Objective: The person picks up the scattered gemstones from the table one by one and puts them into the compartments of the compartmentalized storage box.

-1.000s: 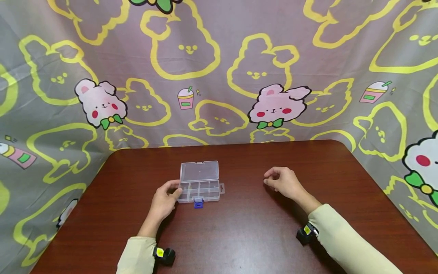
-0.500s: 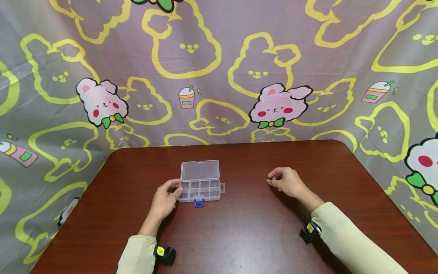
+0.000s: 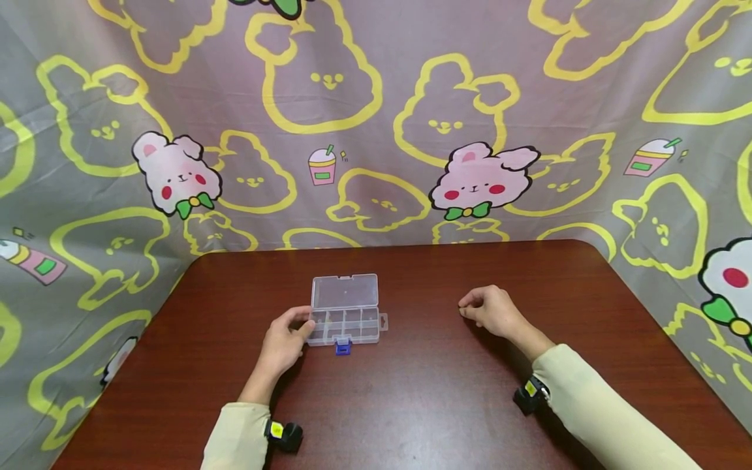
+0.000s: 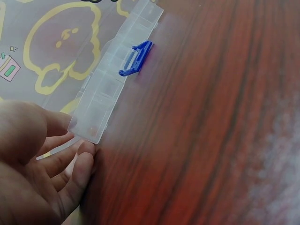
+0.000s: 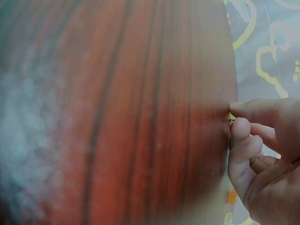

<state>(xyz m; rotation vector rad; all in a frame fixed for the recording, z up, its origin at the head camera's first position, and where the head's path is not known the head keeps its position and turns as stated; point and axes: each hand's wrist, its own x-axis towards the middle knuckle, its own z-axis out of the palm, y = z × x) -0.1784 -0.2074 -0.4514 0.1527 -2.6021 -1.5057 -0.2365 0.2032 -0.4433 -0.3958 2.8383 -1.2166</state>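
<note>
A clear plastic compartment box [image 3: 352, 333] lies on the table with its lid [image 3: 345, 292] laid back and its blue latch [image 3: 343, 348] hanging at the front. My left hand [image 3: 283, 341] grips the box's left end, thumb at the front and fingers behind. In the left wrist view, a small orange spot [image 4: 93, 131] shows through the end compartment; its kind is unclear. My right hand [image 3: 493, 312] is to the right of the box, low over the table. Its thumb and forefinger pinch a tiny yellowish piece [image 5: 231, 116], mostly hidden by the fingertips.
The dark red-brown wooden table [image 3: 399, 398] has rounded far corners. A grey curtain [image 3: 376, 150] with yellow outlines and pink-cheeked animal prints hangs behind and along both sides. A clear hanging tab [image 3: 384, 322] sticks out from the box's right end.
My right hand has shifted slightly right, then stayed nearly still, its fingertips coming together on the tiny piece. My left hand keeps its grip on the box.
</note>
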